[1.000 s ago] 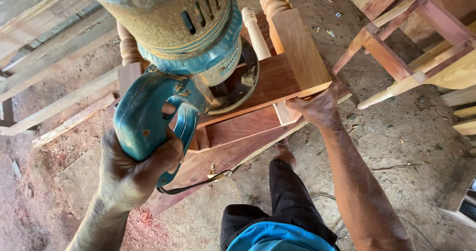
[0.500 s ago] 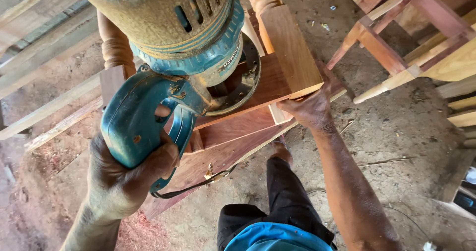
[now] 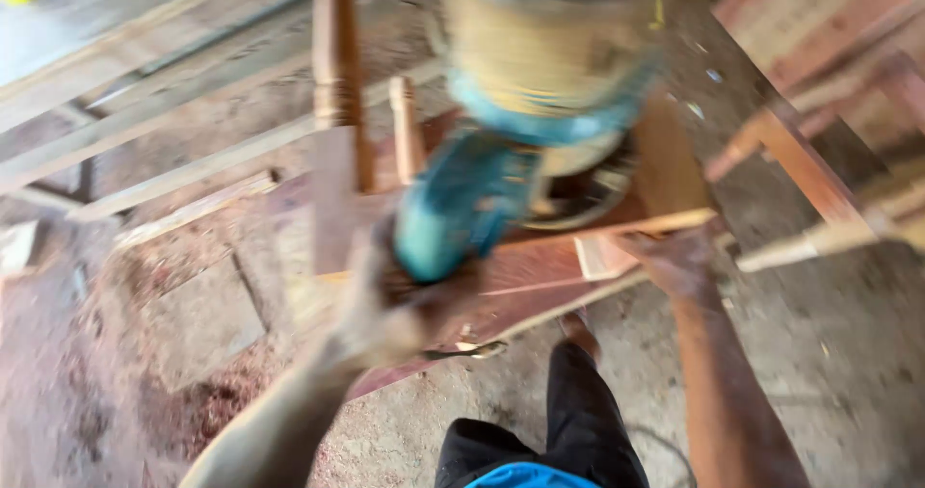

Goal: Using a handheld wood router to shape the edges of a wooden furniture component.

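Our left hand (image 3: 385, 305) is wrapped tight around the teal handle of a dusty power router (image 3: 525, 122), whose base sits on the reddish wooden piece (image 3: 540, 257) near its right edge. Our right hand (image 3: 679, 262) lies closed over that edge, steadying it. The router sits mid-board; we judge the cutting underway, though blur hides any finished groove. Turned legs (image 3: 337, 74) rise behind; sawdust, loose laths (image 3: 173, 180) and other frames (image 3: 800, 170) cover the workshop floor (image 3: 819, 353).

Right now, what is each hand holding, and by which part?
Left hand grips the teal router by its handle; right hand presses the reddish board's edge.
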